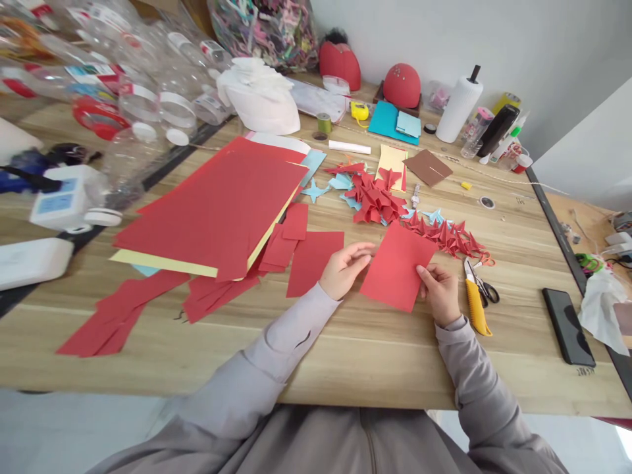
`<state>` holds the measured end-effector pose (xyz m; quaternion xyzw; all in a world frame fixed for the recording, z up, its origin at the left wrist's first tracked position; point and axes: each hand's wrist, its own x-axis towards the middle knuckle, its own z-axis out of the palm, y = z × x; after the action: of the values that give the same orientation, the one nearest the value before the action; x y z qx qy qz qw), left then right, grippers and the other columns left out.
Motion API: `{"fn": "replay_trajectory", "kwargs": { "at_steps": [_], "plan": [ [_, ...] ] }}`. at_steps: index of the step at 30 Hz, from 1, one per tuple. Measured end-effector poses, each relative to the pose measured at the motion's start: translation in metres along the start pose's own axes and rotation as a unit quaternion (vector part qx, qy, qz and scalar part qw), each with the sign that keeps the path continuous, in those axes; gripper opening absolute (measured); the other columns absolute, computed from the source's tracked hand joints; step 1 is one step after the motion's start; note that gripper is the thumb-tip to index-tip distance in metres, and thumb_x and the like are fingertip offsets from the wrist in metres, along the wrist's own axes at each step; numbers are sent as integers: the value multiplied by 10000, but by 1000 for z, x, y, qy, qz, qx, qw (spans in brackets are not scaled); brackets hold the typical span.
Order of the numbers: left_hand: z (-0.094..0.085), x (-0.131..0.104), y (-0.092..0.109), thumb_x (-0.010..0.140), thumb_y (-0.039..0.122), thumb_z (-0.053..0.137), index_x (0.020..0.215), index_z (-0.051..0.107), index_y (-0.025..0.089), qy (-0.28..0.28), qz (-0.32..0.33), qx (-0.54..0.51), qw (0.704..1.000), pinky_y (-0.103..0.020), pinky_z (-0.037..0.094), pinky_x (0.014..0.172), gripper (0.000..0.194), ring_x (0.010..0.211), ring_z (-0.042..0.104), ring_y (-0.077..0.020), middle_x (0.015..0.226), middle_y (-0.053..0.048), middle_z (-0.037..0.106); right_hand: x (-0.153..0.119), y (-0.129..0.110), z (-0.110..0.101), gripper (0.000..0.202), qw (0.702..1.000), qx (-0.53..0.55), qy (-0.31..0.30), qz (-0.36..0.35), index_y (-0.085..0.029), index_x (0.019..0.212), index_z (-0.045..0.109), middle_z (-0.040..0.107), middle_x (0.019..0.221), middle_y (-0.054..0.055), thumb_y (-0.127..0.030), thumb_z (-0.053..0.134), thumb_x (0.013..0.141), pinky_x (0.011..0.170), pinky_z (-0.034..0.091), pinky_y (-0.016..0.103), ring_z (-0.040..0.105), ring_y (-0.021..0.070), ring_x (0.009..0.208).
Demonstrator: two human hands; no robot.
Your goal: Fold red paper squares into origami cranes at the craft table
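Clear plastic bottles (178,115) crowded the left side of the bench (345,362), near a white container with a blue label (64,197). At the back, a transparent bag (266,33) bulged with coloured strips, and a red dome (402,85) sat by the wall (444,33). A yellow tape measure (360,110) lay to the left of it; a white roll (460,108) stood to its right. A black phone (567,326) lay near the right edge, beside crumpled white material (605,309), probably tissue, though blur made that uncertain.
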<state>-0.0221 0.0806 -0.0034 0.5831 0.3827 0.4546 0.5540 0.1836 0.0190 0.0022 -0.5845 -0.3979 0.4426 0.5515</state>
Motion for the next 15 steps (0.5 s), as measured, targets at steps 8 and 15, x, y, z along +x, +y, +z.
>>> {"fn": "replay_trajectory", "kwargs": {
  "at_steps": [8,15],
  "plan": [
    [-6,-2,-1,671,65,479,1144,608,176,-93,84,-14,992,-355,556,835,503,1045,631,-221,1398,-154,441,5,5,-3,302,997,58,45,-3,-165,682,581,549,436,-58,-419,745,685,339,330,174,463,67,333],
    [-1,-4,-9,637,61,576,1251,561,241,-136,43,-45,989,-388,551,886,640,1039,619,-208,1524,-120,230,3,3,5,320,984,169,58,24,-162,789,610,658,613,-26,-342,807,613,478,538,243,623,124,482]
  ]
}}
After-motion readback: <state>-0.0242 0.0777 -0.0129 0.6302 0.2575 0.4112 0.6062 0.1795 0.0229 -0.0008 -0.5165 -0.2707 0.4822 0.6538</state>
